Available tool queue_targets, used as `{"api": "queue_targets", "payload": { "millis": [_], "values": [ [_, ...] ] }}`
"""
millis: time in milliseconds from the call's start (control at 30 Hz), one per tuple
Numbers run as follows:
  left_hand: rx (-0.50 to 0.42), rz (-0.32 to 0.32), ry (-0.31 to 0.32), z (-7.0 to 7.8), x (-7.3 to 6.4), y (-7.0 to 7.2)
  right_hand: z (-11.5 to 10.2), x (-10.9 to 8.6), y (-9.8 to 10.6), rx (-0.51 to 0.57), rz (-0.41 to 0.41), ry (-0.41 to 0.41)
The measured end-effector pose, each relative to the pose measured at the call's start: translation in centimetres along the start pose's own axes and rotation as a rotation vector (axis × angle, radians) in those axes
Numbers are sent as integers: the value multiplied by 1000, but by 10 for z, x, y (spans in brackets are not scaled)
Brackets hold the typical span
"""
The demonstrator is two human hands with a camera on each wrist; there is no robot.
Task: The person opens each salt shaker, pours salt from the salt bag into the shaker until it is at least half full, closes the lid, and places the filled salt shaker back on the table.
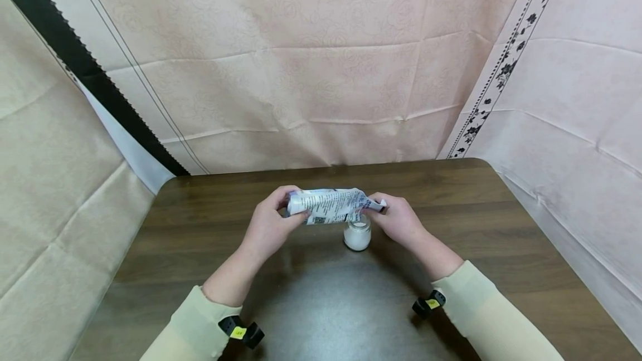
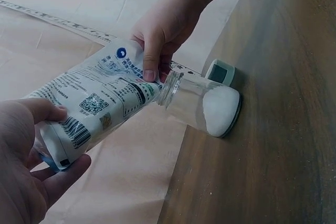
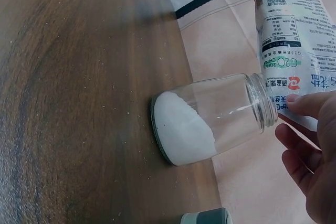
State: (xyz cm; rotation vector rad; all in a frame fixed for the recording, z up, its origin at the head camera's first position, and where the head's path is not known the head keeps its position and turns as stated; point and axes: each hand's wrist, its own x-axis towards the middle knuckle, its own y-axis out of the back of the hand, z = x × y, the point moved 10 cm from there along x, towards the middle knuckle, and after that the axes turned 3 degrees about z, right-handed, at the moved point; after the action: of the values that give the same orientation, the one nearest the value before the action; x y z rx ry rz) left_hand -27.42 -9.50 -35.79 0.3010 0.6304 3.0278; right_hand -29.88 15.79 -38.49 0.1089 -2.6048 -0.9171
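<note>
- Here we go: the left grip (image 1: 273,216) is clasping the raised end of a printed bag (image 1: 328,206), its thumb lying on top and its fingers curling underneath, closed down to the bag's thickness.
- Across from it, the right grip (image 1: 398,219) is pinching the bag's lower end, thumb and fingers nearly meeting through the packaging.
- So the bag is hanging between the 2 grips, tilting down from the left grip towards the right.
- Just beneath the right grip's fingertips, a glass jar (image 1: 357,237) is standing upright on the desk (image 1: 326,305), its neck sitting right at the bag's end; whether the 2 are touching, I cannot tell.
- Checking progress: white powder (image 3: 181,129) is already filling the lower part of the jar, sloping higher on 1 side, so pouring looks well under way.
- No falling stream is showing, so whether any is flowing right now, I cannot tell.
- What's left, by my reading: clear glass is showing above the powder, so there is room for more.
- Capping is also looking undone: the cap (image 2: 220,72) is resting on the desk below the right grip, just beside the jar.
</note>
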Motion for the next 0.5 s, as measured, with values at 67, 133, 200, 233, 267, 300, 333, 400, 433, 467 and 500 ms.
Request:
{"api": "queue_targets", "payload": {
  "millis": [67, 133, 200, 233, 267, 300, 333, 400, 433, 467, 500],
  "values": [
    [-2, -5, 3, 0, 0, -1, 0, 0, 0, 0, -2, 0],
    [-8, -9, 9, 0, 0, -1, 0, 0, 0, -1, -2, 1],
    [-16, -13, 18, -1, 1, -2, 0, 0, 0, -1, 0, 2],
    [-22, -15, 24, -1, 1, -2, 1, -1, 0, -1, 0, 2],
    [-25, -16, 32, -1, 0, -2, 1, -1, 0, -1, 0, 1],
    [-29, -17, 38, -2, 0, -3, 2, -1, 0, -1, 1, 1],
    [-32, -18, 42, -2, 0, -3, 2, -1, 0, -3, 2, 3],
    [-35, -20, 48, -3, 0, -3, 3, -1, 0, -8, 3, 5],
    [-35, -22, 52, -4, -1, -4, 3, -2, 0, -10, 3, 7],
    [-36, -23, 54, -4, -1, -4, 4, -2, 0, -13, 5, 11],
    [-37, -23, 57, -4, -1, -5, 4, -2, 0, -14, 7, 15]
  ]
}}
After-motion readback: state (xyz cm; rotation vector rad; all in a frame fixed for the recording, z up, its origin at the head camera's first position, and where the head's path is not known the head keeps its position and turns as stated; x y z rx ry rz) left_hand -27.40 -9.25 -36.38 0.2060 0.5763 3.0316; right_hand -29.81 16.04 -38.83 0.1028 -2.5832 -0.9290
